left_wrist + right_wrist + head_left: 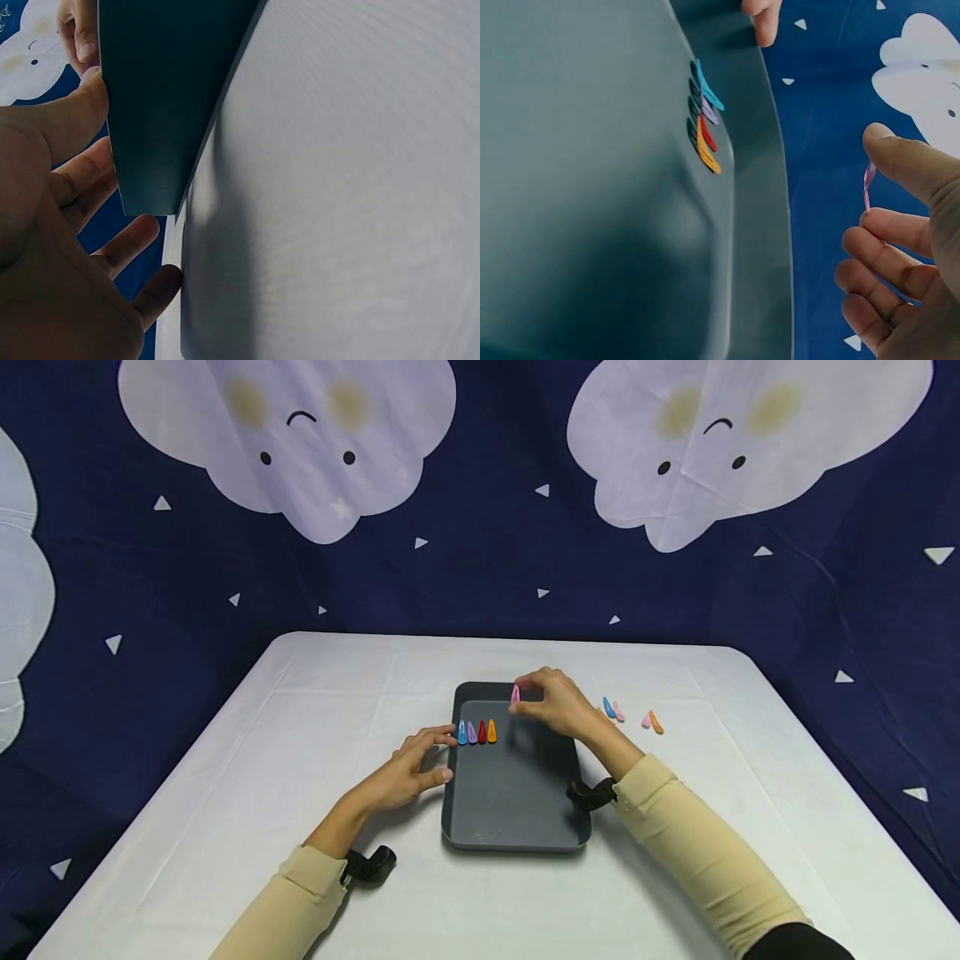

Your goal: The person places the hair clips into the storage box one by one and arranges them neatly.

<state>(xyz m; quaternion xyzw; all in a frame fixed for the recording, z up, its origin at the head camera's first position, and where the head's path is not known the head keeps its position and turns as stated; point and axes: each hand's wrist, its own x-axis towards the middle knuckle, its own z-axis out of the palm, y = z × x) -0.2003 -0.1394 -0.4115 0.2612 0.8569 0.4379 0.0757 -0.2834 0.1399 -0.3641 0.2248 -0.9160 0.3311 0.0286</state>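
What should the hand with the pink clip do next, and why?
I'd probably lower the pink clip into the tray, beside the orange clip there. The right hand pinches it up near the tray's far edge, and the four clips in a row leave bare space past the orange one.

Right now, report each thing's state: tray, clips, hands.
Tray: lying on the table
Four clips: in a row inside the tray
Pink clip: held in midair
Loose clips: lying on the table
Left hand: fingers spread, at the tray's edge
Right hand: pinching the pink clip
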